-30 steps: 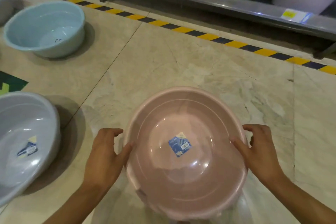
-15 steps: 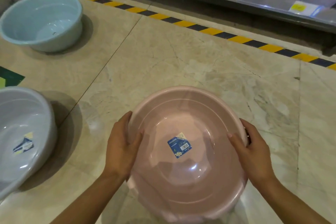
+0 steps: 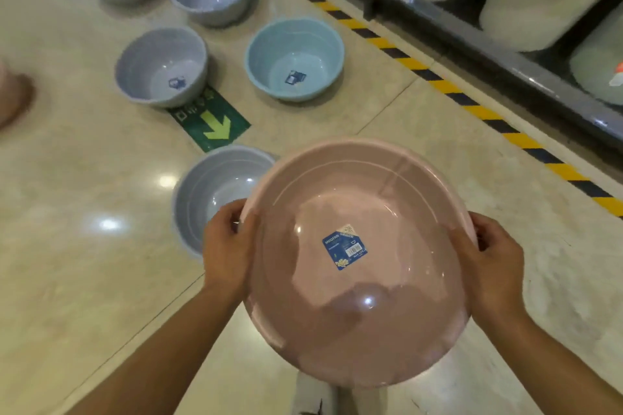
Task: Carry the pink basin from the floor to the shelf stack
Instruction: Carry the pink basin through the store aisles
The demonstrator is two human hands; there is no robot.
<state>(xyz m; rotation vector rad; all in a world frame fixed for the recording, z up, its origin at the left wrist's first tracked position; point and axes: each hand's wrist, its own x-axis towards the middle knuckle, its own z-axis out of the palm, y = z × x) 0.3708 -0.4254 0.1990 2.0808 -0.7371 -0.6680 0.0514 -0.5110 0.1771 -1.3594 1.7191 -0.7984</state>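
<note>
Holding the pink basin (image 3: 357, 307) up off the floor (image 3: 84, 246), both hands clamp its rim.

Left hand (image 3: 227, 246) grips at nine o'clock, right hand (image 3: 495, 259) at three; a grey basin (image 3: 205, 192) sits at ten o'clock, the shelf (image 3: 499, 54) at one.

The basin (image 3: 357, 259) has risen off the floor, gripped by both hands; more basins and the shelf now fill the frame's top.

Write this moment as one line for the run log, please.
phase: carrying | object: pink basin, lifted off floor | left hand: on left rim | right hand: on right rim | shelf: not reached
</note>
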